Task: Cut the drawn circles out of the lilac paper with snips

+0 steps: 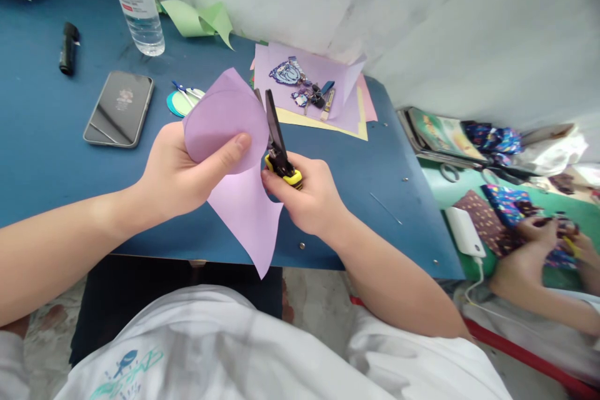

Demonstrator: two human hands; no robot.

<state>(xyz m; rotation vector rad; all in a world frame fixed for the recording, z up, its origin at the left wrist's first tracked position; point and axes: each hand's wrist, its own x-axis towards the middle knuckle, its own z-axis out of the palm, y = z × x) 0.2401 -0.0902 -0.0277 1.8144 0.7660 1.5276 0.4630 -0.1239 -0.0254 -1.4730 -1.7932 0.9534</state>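
My left hand (197, 169) pinches a sheet of purple paper (220, 119), thumb on top, above the blue table. The sheet's upper part has a rounded edge on the right, and a pencil-like curved line runs near its top. A long pointed strip of the same paper (248, 219) hangs down over the table's front edge. In my right hand (309, 194) are black scissors with yellow on the handles (284, 169). Their blades point up and away, parted slightly, right beside the paper's right edge. My fingers hide most of the handles.
Behind my hands lie a phone (120, 109), a black marker (69, 50), a water bottle (138, 9), green paper (199, 19) and stacked coloured sheets (323, 112) with keychains (316, 97). A thin stick (387, 208) is at right. Another person's hands (534, 244) work at the green table.
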